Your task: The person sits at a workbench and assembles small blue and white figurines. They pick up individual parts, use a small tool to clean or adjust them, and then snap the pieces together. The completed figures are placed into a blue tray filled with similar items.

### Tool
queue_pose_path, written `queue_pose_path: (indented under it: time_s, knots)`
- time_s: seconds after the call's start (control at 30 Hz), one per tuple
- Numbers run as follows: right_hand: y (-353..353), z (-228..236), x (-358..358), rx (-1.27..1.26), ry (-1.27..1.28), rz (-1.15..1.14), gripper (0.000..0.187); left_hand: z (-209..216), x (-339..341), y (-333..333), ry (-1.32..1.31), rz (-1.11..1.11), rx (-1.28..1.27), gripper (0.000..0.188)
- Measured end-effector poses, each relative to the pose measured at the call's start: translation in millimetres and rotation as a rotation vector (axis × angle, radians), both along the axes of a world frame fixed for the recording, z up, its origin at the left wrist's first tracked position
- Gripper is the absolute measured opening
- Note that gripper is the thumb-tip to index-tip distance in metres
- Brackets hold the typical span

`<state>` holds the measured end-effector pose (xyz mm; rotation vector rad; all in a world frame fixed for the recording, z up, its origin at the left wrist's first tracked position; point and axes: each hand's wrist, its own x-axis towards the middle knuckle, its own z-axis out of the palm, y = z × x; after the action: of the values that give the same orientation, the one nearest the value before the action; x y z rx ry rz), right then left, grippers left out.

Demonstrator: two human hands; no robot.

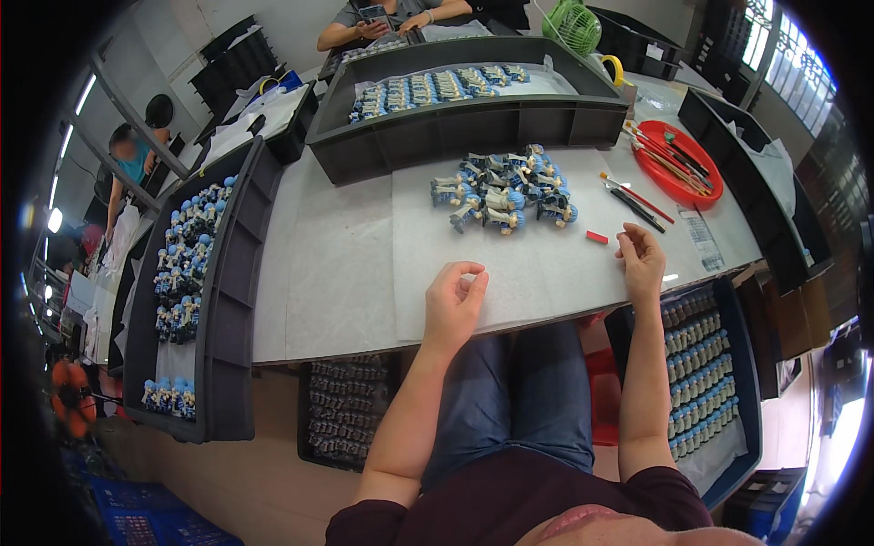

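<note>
My left hand (456,302) is over the front part of the white work sheet (428,252), its fingers loosely curled toward the thumb. Nothing shows in it. To the right, my right hand (645,261) has its fingers bent in toward the thumb, and I see nothing between them. Just left of its fingertips lies a small red block (596,237). A heap of small blue-haired figurines (503,197) lies on the sheet beyond both hands, touched by neither. Thin brushes, one a red-handled brush (648,203), and a black pen-like tool (635,211) lie right of the heap.
A long grey tray (464,127) with rows of figurines stands at the back. Another tray (238,273) of figurines is at left. On the right are a red dish (657,173) of brushes, a dark bin (774,196) and a lower tray (748,428). A person (393,18) sits opposite.
</note>
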<state>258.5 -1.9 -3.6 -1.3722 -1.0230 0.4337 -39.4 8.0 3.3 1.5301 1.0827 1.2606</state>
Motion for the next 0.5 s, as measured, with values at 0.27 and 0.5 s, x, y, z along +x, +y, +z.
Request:
queue_pose_path:
  time_s: [0.27,0.5]
  knots:
    - [0.3,-0.1,0.0,-0.005,0.007,-0.001,0.021,1.7,0.9,-0.9,-0.013,-0.003,0.019,0.012]
    - [-0.1,-0.7,0.8,-0.001,-0.009,-0.003,0.021,0.9,1.2,-0.7,-0.013,-0.003,0.02,0.011]
